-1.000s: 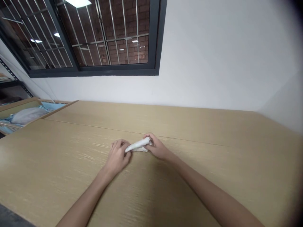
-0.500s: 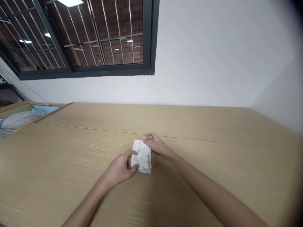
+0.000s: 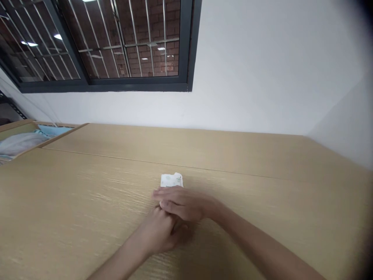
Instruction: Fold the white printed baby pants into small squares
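A small folded white piece with faint prints (image 3: 171,179), perhaps cloth, lies on the wooden surface. Only its far edge shows; the hands cover everything else. My right hand (image 3: 185,202) lies across it from the right, fingers stretched out to the left and slightly blurred. Below and partly under the right hand is my left hand (image 3: 159,229), at the near side of the folded piece. Its fingers are mostly hidden, so I cannot tell whether they grip anything.
The light wooden surface (image 3: 87,175) has a long seam running across it. At the far left, an open wooden compartment (image 3: 61,136) holds whitish and light blue soft items. Behind stand a white wall (image 3: 247,77) and a dark-framed window (image 3: 116,84) with bars.
My right hand has moved from the piece's far right corner down and left to lie over it. The left hand has moved nearer me and slightly right, its fingers now hidden.
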The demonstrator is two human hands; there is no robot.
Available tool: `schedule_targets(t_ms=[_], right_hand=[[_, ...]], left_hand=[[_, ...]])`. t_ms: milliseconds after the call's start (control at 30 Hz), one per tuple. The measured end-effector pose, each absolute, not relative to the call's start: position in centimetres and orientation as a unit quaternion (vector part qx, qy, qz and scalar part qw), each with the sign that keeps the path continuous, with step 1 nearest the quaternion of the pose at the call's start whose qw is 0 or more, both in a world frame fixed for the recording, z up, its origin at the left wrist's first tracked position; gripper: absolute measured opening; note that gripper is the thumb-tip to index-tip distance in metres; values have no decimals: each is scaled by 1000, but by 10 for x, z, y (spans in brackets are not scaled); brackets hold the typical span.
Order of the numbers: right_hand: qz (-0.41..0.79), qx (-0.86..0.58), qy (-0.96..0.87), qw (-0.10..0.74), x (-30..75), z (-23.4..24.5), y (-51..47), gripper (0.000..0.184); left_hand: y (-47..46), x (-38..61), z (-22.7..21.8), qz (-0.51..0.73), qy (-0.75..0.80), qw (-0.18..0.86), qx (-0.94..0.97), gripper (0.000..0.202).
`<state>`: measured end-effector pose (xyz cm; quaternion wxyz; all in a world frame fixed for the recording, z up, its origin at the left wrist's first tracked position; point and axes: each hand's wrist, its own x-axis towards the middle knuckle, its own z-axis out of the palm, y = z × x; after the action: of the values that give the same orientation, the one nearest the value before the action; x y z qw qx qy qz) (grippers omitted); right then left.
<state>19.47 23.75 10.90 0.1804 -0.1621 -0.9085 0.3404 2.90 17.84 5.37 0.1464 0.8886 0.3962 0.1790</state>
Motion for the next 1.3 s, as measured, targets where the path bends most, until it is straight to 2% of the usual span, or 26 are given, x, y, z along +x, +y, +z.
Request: schedule_targets(t_ms=[100, 233, 300, 400, 533, 700, 833, 1000, 1300], right_hand=[[363, -160, -899, 187, 192, 94, 237, 33], [298, -216, -903, 221, 200, 68, 254, 30], [245, -222, -914, 237, 206, 59, 266, 35], [187, -234, -922, 244, 215, 48, 282, 42], [178, -288, -912, 231, 222, 38, 296, 48], [211, -343, -878, 258, 225, 28, 296, 52], [224, -418, -827, 302, 226, 24, 296, 56], [195, -433, -807, 351, 226, 26, 296, 48], [163, -426, -780, 427, 226, 32, 292, 32]], left_hand=[[178, 32, 49, 178, 381, 129, 898, 53], [182, 29, 53, 124, 415, 156, 888, 28], [182, 28, 57, 117, 420, 162, 885, 25], [182, 28, 59, 135, 399, 150, 895, 37], [181, 28, 54, 149, 395, 134, 897, 45], [189, 23, 51, 247, 418, 161, 859, 31], [205, 8, 57, 351, 518, 113, 772, 26], [219, -1, 55, 270, 632, 114, 718, 26], [219, 7, 40, 229, 628, 102, 736, 30]])
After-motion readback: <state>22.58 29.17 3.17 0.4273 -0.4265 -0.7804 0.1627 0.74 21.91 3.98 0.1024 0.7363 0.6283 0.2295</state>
